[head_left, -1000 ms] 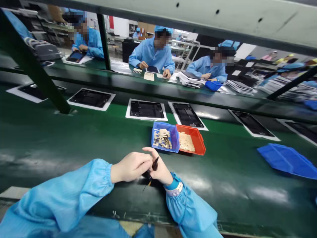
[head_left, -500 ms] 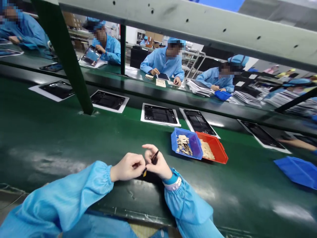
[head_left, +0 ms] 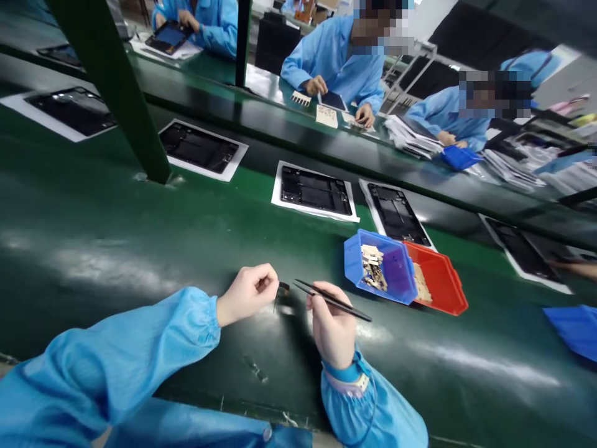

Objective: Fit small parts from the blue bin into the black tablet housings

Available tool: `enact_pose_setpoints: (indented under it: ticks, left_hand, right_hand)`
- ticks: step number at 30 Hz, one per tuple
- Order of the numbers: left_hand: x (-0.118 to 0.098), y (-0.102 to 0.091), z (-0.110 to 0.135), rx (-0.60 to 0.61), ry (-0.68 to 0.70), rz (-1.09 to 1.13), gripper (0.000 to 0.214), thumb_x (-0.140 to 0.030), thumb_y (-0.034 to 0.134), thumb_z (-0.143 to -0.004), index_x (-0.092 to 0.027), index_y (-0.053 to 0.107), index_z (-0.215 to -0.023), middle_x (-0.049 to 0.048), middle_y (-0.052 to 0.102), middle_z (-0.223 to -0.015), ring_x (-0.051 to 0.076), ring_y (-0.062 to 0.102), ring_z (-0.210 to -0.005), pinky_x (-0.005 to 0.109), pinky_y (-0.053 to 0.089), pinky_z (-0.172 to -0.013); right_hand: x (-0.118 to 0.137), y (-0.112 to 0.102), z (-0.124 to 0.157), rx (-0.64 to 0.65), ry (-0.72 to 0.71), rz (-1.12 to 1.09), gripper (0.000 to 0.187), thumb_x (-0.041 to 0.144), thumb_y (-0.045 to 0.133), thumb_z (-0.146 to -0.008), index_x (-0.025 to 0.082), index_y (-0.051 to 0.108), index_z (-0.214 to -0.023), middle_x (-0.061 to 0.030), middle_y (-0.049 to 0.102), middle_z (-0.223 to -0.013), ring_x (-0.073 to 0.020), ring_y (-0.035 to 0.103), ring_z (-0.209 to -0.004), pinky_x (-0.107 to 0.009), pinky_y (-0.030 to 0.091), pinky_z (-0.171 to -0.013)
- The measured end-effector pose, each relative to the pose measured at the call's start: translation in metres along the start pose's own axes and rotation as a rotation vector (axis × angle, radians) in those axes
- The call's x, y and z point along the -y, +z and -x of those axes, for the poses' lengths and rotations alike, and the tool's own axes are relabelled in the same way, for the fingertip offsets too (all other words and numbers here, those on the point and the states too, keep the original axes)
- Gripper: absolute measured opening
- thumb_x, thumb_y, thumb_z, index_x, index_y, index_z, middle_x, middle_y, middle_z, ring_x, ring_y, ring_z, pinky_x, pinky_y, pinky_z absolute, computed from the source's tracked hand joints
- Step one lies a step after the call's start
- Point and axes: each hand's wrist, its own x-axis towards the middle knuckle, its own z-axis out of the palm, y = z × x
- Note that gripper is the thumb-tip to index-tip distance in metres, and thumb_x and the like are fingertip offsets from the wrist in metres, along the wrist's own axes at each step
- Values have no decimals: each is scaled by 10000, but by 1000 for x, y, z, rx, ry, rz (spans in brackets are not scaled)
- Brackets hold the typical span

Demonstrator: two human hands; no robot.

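My left hand (head_left: 249, 292) is closed in a pinch above the green bench. From its fingertips sticks out a small dark flex cable (head_left: 283, 287) with a thin strip hanging down; its exact kind is hard to make out. A pair of black tweezers (head_left: 336, 302) lies in my right hand (head_left: 333, 326), gripped between thumb and fingers. The tweezer tips point left toward the small dark piece and stand a little apart from it. Around my right wrist is a blue band (head_left: 347, 373).
Beyond my right hand stand a blue bin (head_left: 394, 267) with small pale parts and a red bin (head_left: 443, 280). Tablet housings (head_left: 317, 190) on white sheets line the bench's far side. A green post (head_left: 125, 106) rises at left. Co-workers (head_left: 333, 56) sit opposite; another blue bin (head_left: 573, 333) is far right.
My hands have moved apart. The tweezers, earlier tucked in my right hand, now point left in a working grip. The view has tilted down and shifted.
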Motion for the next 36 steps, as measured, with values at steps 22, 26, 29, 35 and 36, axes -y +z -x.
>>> enact_pose_setpoints:
  ticks: [22,26,29,35,36]
  left_hand:
    - [-4,-5,5,125,110,-8,137,-161,505,-763,-169,494,-627,-59,425,-505,54,353,-440,177,290,-434]
    - [-4,-6,5,148,133,-5,150,-178,496,-788,-169,498,-638,-55,431,-512,56,360,-444,181,297,-438]
    - [-4,-6,5,163,149,5,146,-167,497,-791,-169,496,-645,-60,424,-511,53,347,-437,179,286,-431]
    - [-3,-6,5,183,129,22,140,-169,487,-798,-171,487,-658,-60,424,-521,53,343,-426,179,273,-416]
    - [-3,-6,4,187,127,4,154,-180,472,-812,-173,483,-659,-56,434,-526,58,359,-431,183,287,-425]
  right_hand:
    - [4,0,9,135,-17,66,140,346,581,-848,219,615,-897,-2,603,-746,-133,570,-636,-276,463,-617]
    - [2,1,11,174,8,44,186,378,575,-845,216,628,-920,-17,610,-762,-143,569,-639,-283,469,-607]
    - [1,2,12,183,12,51,191,378,576,-844,211,638,-916,-23,618,-762,-142,573,-629,-285,482,-608]
    - [0,2,12,199,15,-5,155,346,582,-850,214,649,-895,-17,627,-723,-136,594,-619,-268,501,-587]
    - [0,2,12,194,10,0,150,343,581,-851,216,652,-890,-17,629,-721,-136,598,-617,-267,504,-583]
